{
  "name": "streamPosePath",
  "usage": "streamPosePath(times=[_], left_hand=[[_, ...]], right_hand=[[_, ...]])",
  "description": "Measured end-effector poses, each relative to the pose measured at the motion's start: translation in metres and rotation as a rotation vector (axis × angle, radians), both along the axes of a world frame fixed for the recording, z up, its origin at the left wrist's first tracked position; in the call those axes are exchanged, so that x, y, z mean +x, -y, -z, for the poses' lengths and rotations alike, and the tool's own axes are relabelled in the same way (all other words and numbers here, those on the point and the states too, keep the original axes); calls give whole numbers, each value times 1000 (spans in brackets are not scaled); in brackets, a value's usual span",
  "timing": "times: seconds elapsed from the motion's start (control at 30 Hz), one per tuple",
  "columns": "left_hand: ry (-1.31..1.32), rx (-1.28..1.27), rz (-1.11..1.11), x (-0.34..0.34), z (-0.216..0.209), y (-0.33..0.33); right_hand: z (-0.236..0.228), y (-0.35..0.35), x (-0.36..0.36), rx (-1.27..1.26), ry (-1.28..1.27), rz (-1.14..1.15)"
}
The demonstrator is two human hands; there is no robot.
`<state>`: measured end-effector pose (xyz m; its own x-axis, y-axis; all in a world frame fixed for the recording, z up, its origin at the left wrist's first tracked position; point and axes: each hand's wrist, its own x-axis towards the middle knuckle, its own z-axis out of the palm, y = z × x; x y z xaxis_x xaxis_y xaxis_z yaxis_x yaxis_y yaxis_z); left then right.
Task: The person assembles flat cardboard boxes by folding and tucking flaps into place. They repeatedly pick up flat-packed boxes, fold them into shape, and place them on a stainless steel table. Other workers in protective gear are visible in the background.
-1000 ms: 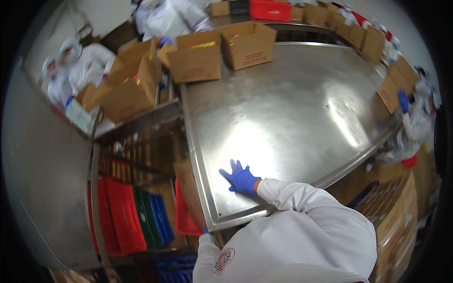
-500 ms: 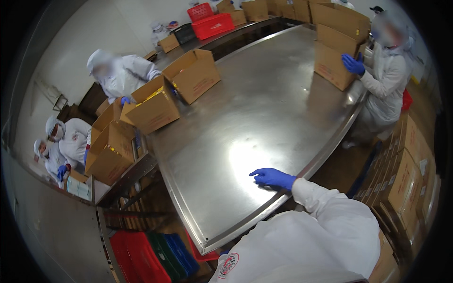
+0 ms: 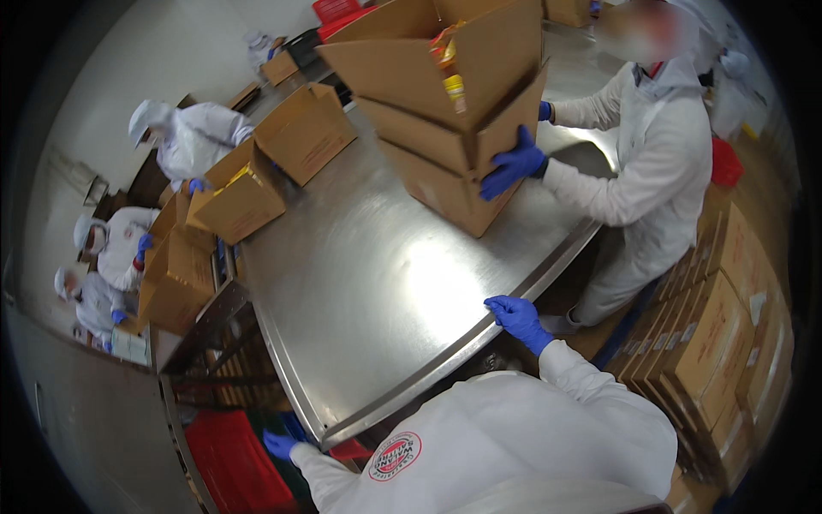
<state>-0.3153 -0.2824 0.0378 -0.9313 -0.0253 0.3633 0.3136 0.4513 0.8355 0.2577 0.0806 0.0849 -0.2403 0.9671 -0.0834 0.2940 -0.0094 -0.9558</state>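
My right hand [image 3: 520,321], in a blue glove, rests across the near right rim of the steel table [image 3: 342,360], fingers stretched forward, holding nothing. My left hand [image 3: 281,445], also blue-gloved, is low by the table's near left corner. Its fingers point outward beside the red crate [image 3: 231,463], and nothing shows in them; whether it touches the corner I cannot tell. Farther along the table stands a stack of open cardboard boxes [image 3: 437,184], with yellow and orange packets in the top one. A co-worker's gloved hands [image 3: 514,163] hold that stack.
Open cartons [image 3: 308,141] line the table's far left side, with co-workers [image 3: 184,141] behind them. Sealed cartons [image 3: 711,343] are stacked on the floor at my right. The co-worker [image 3: 638,154] with the boxes stands close on the right.
The box stack and the co-worker holding it have come much nearer along the table. My right hand has drawn back to the rim. My left hand has come into view at the lower left.
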Motion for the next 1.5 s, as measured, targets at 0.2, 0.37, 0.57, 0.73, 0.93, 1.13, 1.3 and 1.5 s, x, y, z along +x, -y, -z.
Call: streamPosePath(times=[0.2, 0.37, 0.57, 0.73, 0.93, 1.13, 1.3, 1.5], left_hand=[[-148, 303, 544, 93, -97, -143], [-322, -108, 840, 199, -101, -205], [-244, -243, 943, 233, -91, -208], [-222, -155, 946, 233, -94, -228], [159, -347, 1405, 302, -89, -270], [232, -823, 1600, 337, -61, -293], [241, -862, 1631, 331, -55, -304], [238, -899, 1531, 341, -59, -304]], right_hand=[[5, -13, 0, -41, -139, -98], [10, -18, 2, -3, -212, -144], [17, -23, 4, 12, -207, -150], [16, -21, 5, -24, -196, -139], [13, -20, 1, -2, -145, -96], [11, -15, 2, 14, -102, -52], [11, -15, 4, -9, -182, -57], [13, -22, 7, -55, -221, -151]])
